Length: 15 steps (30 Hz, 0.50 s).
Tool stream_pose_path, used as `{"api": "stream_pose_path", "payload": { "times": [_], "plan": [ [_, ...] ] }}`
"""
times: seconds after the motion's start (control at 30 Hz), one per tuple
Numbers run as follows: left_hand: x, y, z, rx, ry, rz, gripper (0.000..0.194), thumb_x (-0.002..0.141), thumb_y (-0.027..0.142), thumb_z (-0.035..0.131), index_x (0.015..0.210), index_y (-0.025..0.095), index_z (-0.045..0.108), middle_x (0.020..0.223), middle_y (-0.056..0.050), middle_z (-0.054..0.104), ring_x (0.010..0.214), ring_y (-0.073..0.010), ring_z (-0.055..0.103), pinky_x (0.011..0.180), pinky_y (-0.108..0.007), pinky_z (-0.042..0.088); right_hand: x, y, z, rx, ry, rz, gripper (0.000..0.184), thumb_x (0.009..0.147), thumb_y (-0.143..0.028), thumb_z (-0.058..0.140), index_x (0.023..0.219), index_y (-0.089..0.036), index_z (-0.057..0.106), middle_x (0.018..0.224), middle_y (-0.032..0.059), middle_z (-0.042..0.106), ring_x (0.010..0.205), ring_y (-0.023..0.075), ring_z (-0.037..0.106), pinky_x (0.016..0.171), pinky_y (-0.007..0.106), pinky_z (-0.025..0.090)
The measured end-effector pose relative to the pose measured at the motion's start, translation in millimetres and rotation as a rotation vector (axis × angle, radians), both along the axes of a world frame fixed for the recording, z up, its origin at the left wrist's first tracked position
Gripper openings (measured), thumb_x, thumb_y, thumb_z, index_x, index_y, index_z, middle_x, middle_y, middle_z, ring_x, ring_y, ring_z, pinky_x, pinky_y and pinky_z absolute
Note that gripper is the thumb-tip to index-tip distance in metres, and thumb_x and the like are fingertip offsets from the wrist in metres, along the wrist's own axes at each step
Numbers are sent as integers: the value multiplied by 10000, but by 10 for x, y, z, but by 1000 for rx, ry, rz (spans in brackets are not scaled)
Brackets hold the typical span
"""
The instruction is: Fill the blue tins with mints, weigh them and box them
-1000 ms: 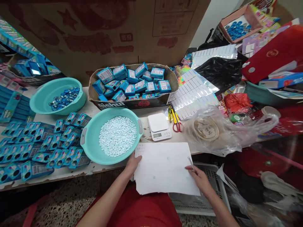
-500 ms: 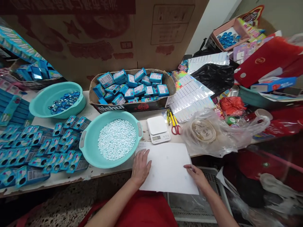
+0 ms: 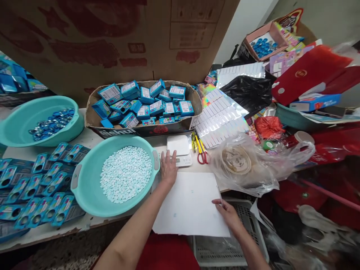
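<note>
My left hand (image 3: 168, 167) lies with fingers stretched out at the left front corner of a small white digital scale (image 3: 180, 145), partly covering its display side. Below it, a white sheet of paper or card (image 3: 194, 202) lies at the table's front edge and hangs over it. My right hand (image 3: 227, 213) pinches the sheet's right edge, thumb beneath and fingers on top as far as I can see. Left of my left hand stands a turquoise basin (image 3: 87, 187) with many pale mint-coloured tablets (image 3: 126, 174). Red-handled scissors (image 3: 202, 155) lie right of the scale.
A cardboard tray (image 3: 95, 128) of small blue boxes stands behind. At left are another turquoise basin (image 3: 17, 129) with blue shiny pieces and rows of blue boxes (image 3: 45, 187). A clear plastic bag (image 3: 261, 165) sits right, above a white crate (image 3: 225, 251).
My left hand has moved from the sheet's left side forward to the scale. My right hand stays on the sheet's right edge. The view has shifted right.
</note>
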<state>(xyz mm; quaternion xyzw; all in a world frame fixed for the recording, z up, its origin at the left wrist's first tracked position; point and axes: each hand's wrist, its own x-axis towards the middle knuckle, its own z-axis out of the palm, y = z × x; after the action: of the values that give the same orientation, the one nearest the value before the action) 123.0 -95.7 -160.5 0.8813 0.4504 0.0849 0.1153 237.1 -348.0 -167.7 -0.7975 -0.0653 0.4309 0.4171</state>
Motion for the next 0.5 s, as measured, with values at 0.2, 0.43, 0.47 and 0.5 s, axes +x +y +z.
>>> {"api": "stream_pose_path", "payload": {
  "times": [0.2,0.43,0.47,0.5],
  "plan": [
    [-782,-484,-208,107,-184,-458,340,857,205,530,1195,214,565,1289,-97,547,1298,-255,391,1058,-431,321,106,86,-12,-31,-76,75,351,559,-441,572,771,-181,674,577,-11,581,519,142,474,493,244,345],
    [-1761,-568,-629,240,-194,-526,237,874,242,509,1082,162,591,1138,-111,622,1188,-256,503,1010,-437,389,224,144,-115,-77,-185,154,410,585,-483,552,820,-177,692,645,22,625,589,182,540,535,275,404],
    [-1770,-520,-668,233,-186,-518,243,879,239,496,1091,160,583,1139,-113,619,1179,-253,509,1006,-431,401,225,138,-120,-82,-212,160,426,597,-490,538,841,-176,689,680,35,639,623,197,559,562,290,423],
    [-1761,-480,-702,222,-183,-507,248,882,235,483,1100,160,575,1140,-113,615,1171,-250,514,1005,-428,409,217,122,-117,-85,-261,167,441,608,-503,523,852,-173,685,735,58,656,681,220,581,607,315,445]
  ]
}}
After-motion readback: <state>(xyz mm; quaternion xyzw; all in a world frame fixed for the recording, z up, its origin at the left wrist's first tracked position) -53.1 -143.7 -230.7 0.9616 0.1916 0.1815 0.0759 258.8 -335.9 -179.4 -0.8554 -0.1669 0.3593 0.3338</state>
